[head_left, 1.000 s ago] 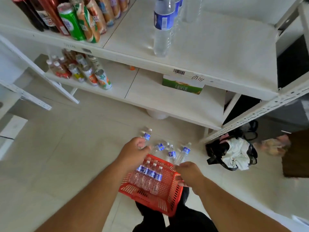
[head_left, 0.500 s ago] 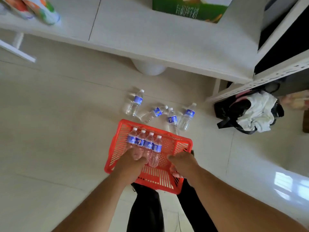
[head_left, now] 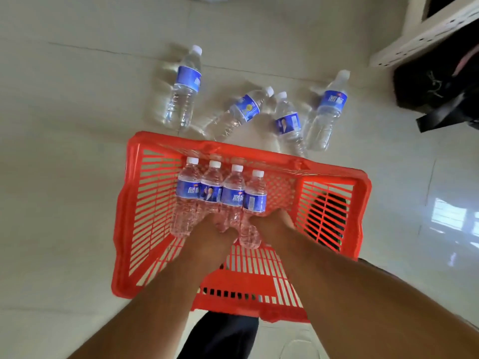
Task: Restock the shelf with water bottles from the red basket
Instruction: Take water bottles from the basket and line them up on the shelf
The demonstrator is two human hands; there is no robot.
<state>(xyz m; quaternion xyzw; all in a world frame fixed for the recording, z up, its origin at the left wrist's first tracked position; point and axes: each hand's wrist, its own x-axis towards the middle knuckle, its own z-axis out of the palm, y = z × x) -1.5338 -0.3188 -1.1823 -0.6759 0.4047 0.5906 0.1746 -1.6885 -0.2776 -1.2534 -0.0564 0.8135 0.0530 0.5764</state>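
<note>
In the head view, the red basket (head_left: 334, 193) is sitting on the pale floor (head_left: 64, 177) in the centre of the frame, and four water bottles (head_left: 220, 193) are lying side by side in its left half. Their white caps are pointing toward the top of the frame and their bases toward the person, so each long axis is running straight away from the two forearms.

The left hand (head_left: 207, 229) is reaching in from the lower left and lying over the lower ends of the two middle bottles. The right hand (head_left: 272, 221) is coming in from the lower right and resting against the base of the rightmost bottle. Both hands are touching the bottles, but the fingers are hidden beneath them and the picture is a little blurred, so I cannot tell whether either hand is closing around a bottle or only resting there. The leftmost bottle is lying just beside the left hand, apparently untouched.

Four loose bottles (head_left: 324, 112) are lying on the floor just beyond the basket's far rim, in the upper middle of the frame. A white shelf frame (head_left: 425, 29) is showing in the upper right corner, above a dark bag (head_left: 440, 81).

Judging from this, the coming lift depends on gripping from the base end.
</note>
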